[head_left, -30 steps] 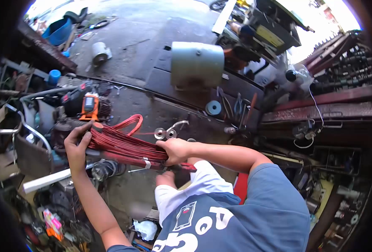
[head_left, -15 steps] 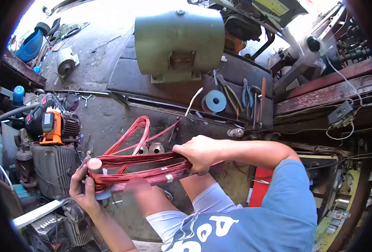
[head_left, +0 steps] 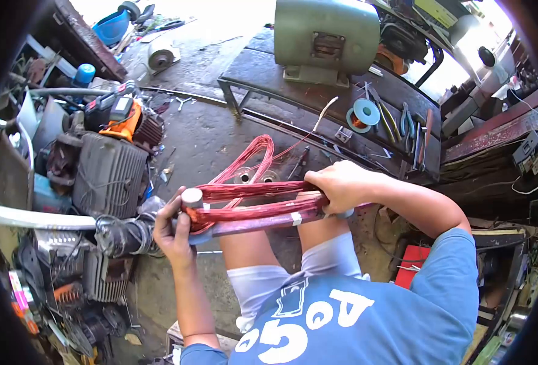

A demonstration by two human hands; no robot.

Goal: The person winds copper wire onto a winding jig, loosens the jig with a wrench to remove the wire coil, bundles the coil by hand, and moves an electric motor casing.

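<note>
- Nearest you, your blue shirt (head_left: 342, 316) with its white lettering fills the bottom of the frame, and your pale shorts (head_left: 260, 283) show just above it.
- Your left hand (head_left: 175, 238), left of centre, has its fingers closed around the left end of the coil of red wire (head_left: 251, 211), thumb in front, right beside a round upright peg (head_left: 192, 196).
- Over to your right hand (head_left: 342, 185), right of centre: fingers curled tight on the coil's other end, thumb along the top.
- And there's the coil, stretched across the middle of the frame in two thick strands with a gap between them, a straight bar (head_left: 238, 227) running along its lower side and a bit of white tape (head_left: 296, 218) on it.
- Just beyond it, a loose loop of red wire (head_left: 260, 145) stands up in a bend, two small metal rings (head_left: 243, 176) near its foot.
- Off to the left, a grey finned casing (head_left: 108, 170) sits below an orange-and-black tool (head_left: 125, 121).
- Further out, upper right, the dark bench (head_left: 257, 67) carries a big green motor housing (head_left: 327, 36), a spool with a pale blue flange (head_left: 366, 113) and blue-handled pliers (head_left: 407, 121).
- Farthest away, upper left, a blue tub (head_left: 112, 27) lies on the ground.
</note>
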